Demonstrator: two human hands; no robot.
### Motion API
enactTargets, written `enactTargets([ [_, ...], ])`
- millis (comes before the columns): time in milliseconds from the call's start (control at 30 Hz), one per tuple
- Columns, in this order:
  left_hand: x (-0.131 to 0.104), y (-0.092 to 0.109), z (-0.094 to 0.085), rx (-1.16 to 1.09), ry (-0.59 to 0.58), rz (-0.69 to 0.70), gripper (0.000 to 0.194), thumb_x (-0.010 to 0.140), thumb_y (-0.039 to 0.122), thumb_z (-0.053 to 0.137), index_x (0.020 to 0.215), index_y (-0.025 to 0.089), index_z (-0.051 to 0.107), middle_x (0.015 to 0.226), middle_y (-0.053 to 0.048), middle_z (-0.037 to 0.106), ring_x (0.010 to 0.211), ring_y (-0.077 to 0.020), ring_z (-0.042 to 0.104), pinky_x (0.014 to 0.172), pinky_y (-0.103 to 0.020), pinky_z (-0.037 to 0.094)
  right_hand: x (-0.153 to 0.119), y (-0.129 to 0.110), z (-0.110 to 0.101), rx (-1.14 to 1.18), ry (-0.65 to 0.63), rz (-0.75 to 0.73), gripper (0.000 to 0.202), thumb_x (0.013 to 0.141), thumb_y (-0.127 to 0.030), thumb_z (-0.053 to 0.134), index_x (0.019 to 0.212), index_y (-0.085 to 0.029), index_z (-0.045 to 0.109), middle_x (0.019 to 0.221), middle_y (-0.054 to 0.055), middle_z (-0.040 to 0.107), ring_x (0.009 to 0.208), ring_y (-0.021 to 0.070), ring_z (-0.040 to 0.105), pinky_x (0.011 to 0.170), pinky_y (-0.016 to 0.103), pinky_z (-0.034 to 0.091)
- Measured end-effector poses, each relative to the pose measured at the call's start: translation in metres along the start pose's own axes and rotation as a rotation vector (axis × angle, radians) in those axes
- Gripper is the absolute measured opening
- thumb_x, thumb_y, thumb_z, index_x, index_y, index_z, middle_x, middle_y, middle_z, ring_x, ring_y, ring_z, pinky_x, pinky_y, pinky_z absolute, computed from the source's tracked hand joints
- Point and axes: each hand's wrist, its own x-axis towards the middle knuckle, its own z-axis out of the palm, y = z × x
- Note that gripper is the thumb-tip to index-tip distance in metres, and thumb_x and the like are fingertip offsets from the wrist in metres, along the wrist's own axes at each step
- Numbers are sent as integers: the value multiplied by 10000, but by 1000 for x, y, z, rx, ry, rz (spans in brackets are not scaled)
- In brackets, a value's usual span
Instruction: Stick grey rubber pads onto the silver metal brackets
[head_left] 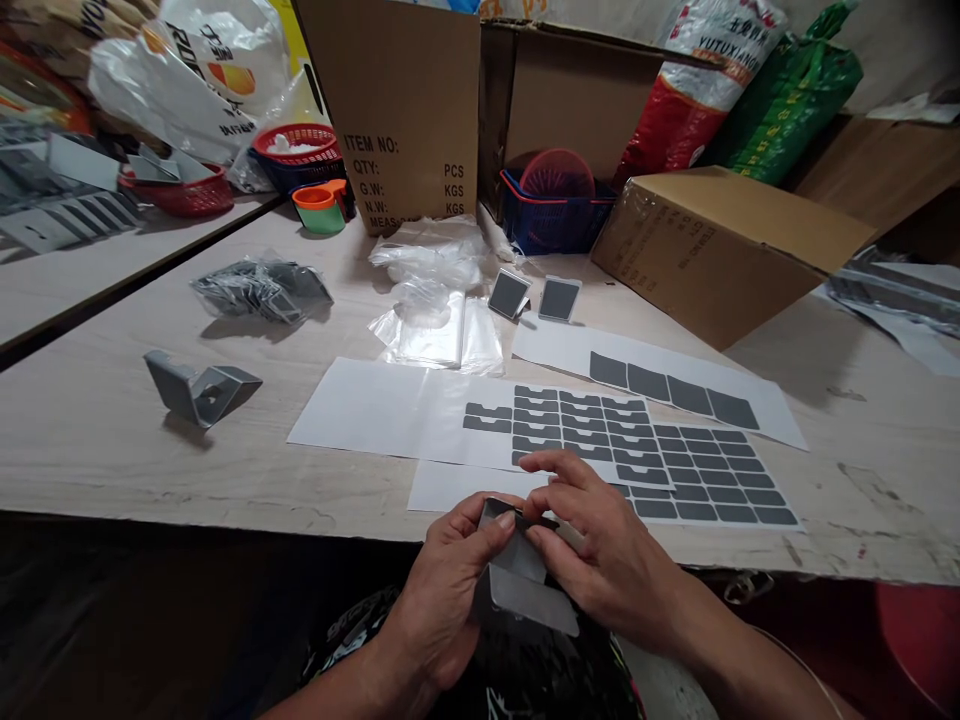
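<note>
A bent grey metal bracket (534, 600) is held just off the table's front edge in my left hand (450, 570), whose thumb lies along its upper face. At the bracket's top edge, the thumb and fingers of my right hand (592, 530) pinch a thin dark piece (551, 522) that looks like a grey sticker, mostly covered by the fingers. Beyond the hands lies a white sheet of notched grey stickers (587, 425), partly over another sheet of rectangular stickers (720, 470). A third sheet with square grey stickers (667, 383) lies farther back.
Another bracket (202, 388) stands at the left, before a pile of bagged brackets (262, 290). Two pieces with grey pads (559, 297) stand behind the sheets, beside clear plastic bags (442, 320). Cardboard boxes (720, 240) and a blue basket (555, 220) line the back.
</note>
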Motion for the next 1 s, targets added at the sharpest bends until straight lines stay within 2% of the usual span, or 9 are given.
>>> enactTargets([
  [167, -1, 3, 1, -2, 80, 10, 106, 774, 221, 586, 847, 144, 586, 679, -28, 604, 570, -122, 562, 536, -224, 424, -4, 5, 0, 36, 48, 17, 203, 805, -103, 448, 963, -201, 529, 1229, 80, 411, 1079, 207, 469, 838, 354, 474],
  [267, 0, 3, 1, -6, 101, 7, 135, 767, 239, 596, 872, 156, 584, 664, -31, 610, 555, -137, 573, 532, -246, 443, -7, 8, -1, 46, 78, 26, 231, 798, -112, 455, 1002, -207, 507, 1220, 80, 418, 1051, 206, 487, 839, 355, 473],
  [367, 0, 3, 0, -7, 112, 20, 179, 742, 259, 627, 888, 161, 592, 688, -39, 620, 567, -156, 593, 551, -272, 466, -11, 13, 0, 25, 142, 16, 201, 784, -117, 476, 962, -204, 510, 1190, 82, 439, 1091, 219, 457, 874, 371, 449],
  [433, 0, 3, -1, -5, 116, 25, 207, 731, 272, 639, 898, 159, 595, 699, -46, 623, 566, -168, 598, 566, -303, 483, -14, 16, 3, 23, 188, 20, 162, 775, -127, 495, 919, -201, 512, 1177, 87, 447, 1094, 228, 456, 833, 358, 474],
  [533, 0, 2, -2, 7, 125, 39, 231, 737, 288, 632, 922, 156, 591, 709, -55, 626, 566, -177, 597, 588, -346, 499, -17, 20, 10, 73, 249, 61, 111, 775, -153, 513, 873, -204, 509, 1171, 90, 450, 1076, 234, 481, 604, 253, 534],
  [633, -2, 1, -2, 24, 125, 51, 223, 753, 292, 616, 931, 161, 584, 712, -47, 624, 571, -170, 596, 600, -347, 500, -18, 20, 18, 120, 302, 76, 57, 784, -182, 528, 832, -202, 506, 1160, 93, 449, 1091, 243, 484, 420, 165, 489],
  [800, -2, 3, 0, 60, 126, 81, 210, 756, 289, 614, 920, 162, 581, 718, -43, 625, 564, -155, 589, 546, -280, 474, -17, 17, 29, 208, 389, 67, 33, 786, -187, 550, 792, -187, 517, 1117, 102, 463, 1085, 251, 497, 407, 147, 506],
  [1000, -3, 4, 2, 46, 118, 79, 209, 753, 281, 618, 921, 159, 589, 749, -55, 637, 590, -157, 591, 576, -292, 485, -13, 14, 34, 311, 432, 67, 77, 802, -177, 534, 735, -170, 569, 1069, 106, 469, 1024, 238, 529, 419, 153, 527],
])
